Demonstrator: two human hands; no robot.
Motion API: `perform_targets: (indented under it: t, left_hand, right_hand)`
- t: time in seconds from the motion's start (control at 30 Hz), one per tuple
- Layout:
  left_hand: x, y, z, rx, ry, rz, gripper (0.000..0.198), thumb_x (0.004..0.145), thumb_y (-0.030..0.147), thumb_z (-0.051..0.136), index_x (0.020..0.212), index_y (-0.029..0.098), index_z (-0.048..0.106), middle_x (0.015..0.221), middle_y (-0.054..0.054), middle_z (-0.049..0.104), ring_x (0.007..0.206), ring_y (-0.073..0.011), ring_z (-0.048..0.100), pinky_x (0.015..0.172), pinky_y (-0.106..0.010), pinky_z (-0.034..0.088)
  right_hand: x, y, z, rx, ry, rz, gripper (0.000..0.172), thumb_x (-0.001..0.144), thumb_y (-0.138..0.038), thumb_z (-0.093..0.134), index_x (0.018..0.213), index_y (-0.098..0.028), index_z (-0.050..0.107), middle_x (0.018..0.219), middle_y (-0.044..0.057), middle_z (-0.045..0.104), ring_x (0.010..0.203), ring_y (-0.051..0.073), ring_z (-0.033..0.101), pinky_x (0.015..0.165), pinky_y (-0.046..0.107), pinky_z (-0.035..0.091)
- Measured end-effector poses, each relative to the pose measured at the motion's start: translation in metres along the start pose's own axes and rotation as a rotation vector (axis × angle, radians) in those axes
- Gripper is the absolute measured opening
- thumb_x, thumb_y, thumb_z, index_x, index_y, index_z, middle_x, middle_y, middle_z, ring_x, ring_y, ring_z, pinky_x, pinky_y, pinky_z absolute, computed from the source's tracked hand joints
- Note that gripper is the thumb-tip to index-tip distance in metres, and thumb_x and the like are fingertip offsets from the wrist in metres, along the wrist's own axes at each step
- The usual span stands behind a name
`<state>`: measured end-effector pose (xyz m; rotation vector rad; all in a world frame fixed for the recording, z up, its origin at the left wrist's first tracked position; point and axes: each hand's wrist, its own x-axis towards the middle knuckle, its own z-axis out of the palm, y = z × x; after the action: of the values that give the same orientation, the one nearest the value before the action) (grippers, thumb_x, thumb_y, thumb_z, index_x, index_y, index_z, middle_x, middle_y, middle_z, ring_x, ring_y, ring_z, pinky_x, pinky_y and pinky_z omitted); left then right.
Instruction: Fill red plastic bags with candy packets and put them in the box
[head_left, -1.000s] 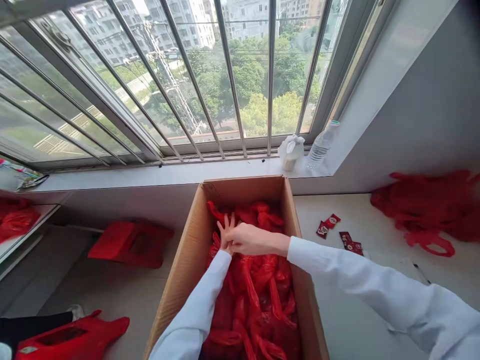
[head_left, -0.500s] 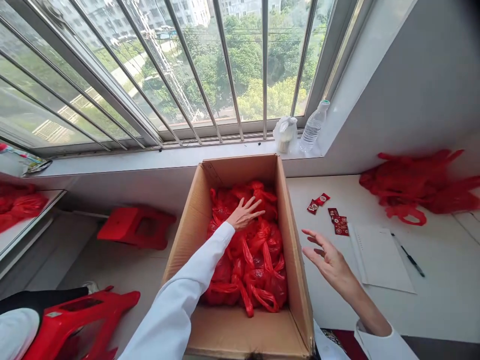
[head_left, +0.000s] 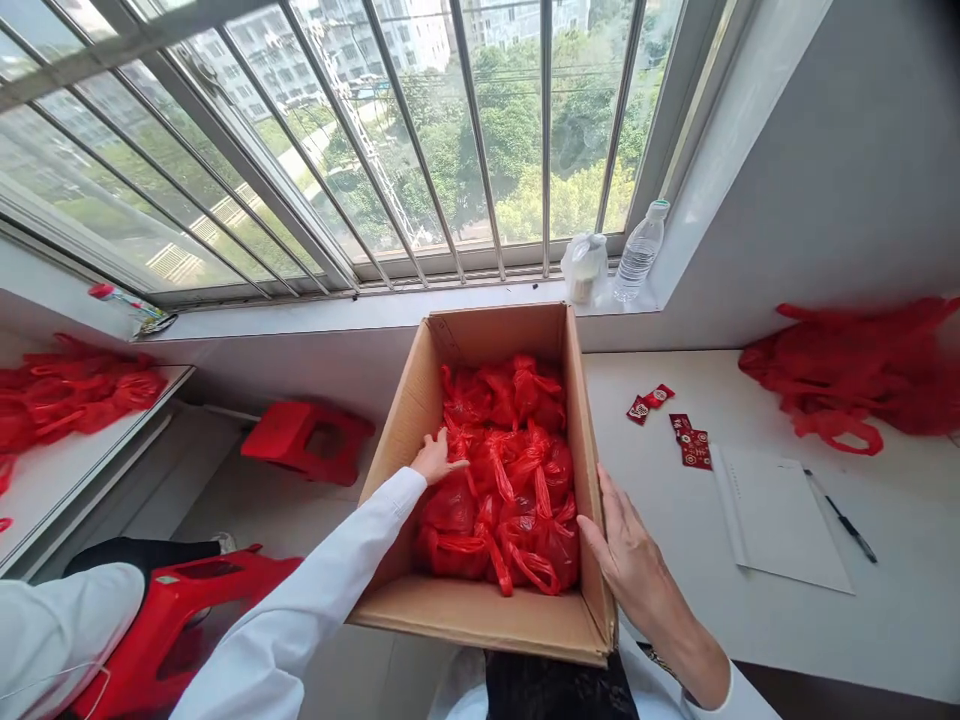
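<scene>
An open cardboard box point(head_left: 480, 625) stands in front of me, filled with several knotted red plastic bags point(head_left: 510, 470). My left hand point(head_left: 435, 460) curls over the box's left wall, fingers inside against the bags. My right hand point(head_left: 626, 550) lies flat with fingers stretched against the outside of the box's right wall. Neither hand holds a bag.
A white table point(head_left: 787, 620) on the right bears small red packets point(head_left: 679, 430), a sheet of paper point(head_left: 780, 520), a pen point(head_left: 844, 520) and a heap of red bags point(head_left: 855, 375). A bottle point(head_left: 637, 255) stands on the windowsill. Red stools point(head_left: 307, 440) sit on the floor at left.
My left hand drew back from the top of the bags to the box's left wall. My right hand came in from the air onto the right wall.
</scene>
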<state>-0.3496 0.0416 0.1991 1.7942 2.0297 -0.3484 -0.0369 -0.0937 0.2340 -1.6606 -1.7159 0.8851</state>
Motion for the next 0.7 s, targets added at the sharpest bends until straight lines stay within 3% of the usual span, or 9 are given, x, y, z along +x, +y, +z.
perform_targets:
  t: [0.1,0.2,0.43,0.7]
  left_hand:
    - [-0.001,0.012,0.030,-0.065,0.018,-0.185,0.042,0.090,0.037,0.057,0.126,0.017,0.049,0.127,-0.011,0.052,0.108,-0.0243,0.056,0.089,-0.046,0.050]
    - [0.010,0.017,0.044,-0.128,0.035,-0.292,0.041,0.090,0.035,0.057,0.125,0.017,0.049,0.127,-0.010,0.052,0.108,-0.0243,0.056,0.090,-0.047,0.049]
    - [0.020,-0.014,0.029,-0.289,0.022,-0.374,0.031,0.091,0.034,0.056,0.117,0.018,0.055,0.119,-0.008,0.057,0.102,-0.0212,0.059,0.086,-0.041,0.052]
    - [0.018,0.030,0.044,-0.419,0.131,-0.413,0.048,0.090,0.041,0.055,0.132,0.019,0.044,0.136,-0.011,0.045,0.118,-0.0281,0.050,0.096,-0.052,0.044]
  right_hand:
    - [0.000,-0.001,-0.003,-0.018,-0.019,-0.003,0.063,0.095,-0.045,0.033,0.149,-0.016,0.018,0.147,0.012,0.035,0.135,0.025,0.035,0.111,0.046,0.035]
    - [0.000,-0.003,-0.007,-0.028,-0.042,0.008,0.062,0.096,-0.045,0.032,0.149,-0.018,0.017,0.147,0.011,0.035,0.135,0.024,0.036,0.110,0.046,0.036]
    - [-0.001,-0.001,-0.006,-0.007,-0.036,0.002,0.058,0.095,-0.043,0.033,0.147,-0.020,0.019,0.143,0.012,0.039,0.133,0.026,0.038,0.109,0.049,0.037]
    - [-0.001,0.002,-0.006,-0.004,-0.059,0.004,0.055,0.096,-0.039,0.034,0.146,-0.024,0.017,0.145,0.010,0.035,0.135,0.025,0.034,0.110,0.050,0.035]
